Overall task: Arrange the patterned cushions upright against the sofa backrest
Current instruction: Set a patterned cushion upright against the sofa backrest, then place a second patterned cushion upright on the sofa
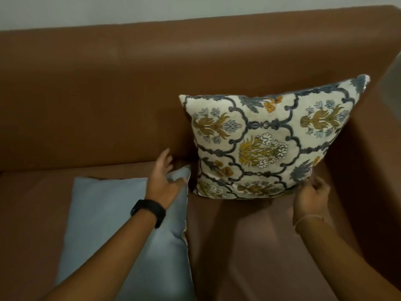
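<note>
Item 1: square cream fabric cushion printed with blue-grey scrollwork and mustard-yellow flowers (267,144). It is standing upright at the right end of the seat, its back leaning against the brown leather sofa backrest (108,88), its right edge sitting just beside the sofa's right armrest (373,131), its lower edge resting on the seat.

Item 2: right hand (311,193). It is touching the patterned cushion's lower right corner, fingers curled in toward the fabric; whether they are actually pinching the corner is hard to tell, since the fingertips are tucked under the cushion's edge. A thin pale band is circling the wrist.

Item 3: left hand (163,182). It is reaching over the far right corner of the second cushion, fingers spread and loose, thumb lying on the fabric, nothing clasped. A black wristband (148,211) is sitting on the forearm.

Item 4: plain pale blue-grey cushion (104,224). It is lying flat on the brown seat (238,235), left of the patterned cushion and just beside it, a sliver of patterned fabric showing along its right seam. The left forearm is crossing over it and hiding part of its surface.

Item 5: pale wall (130,9), showing above the backrest.
</note>
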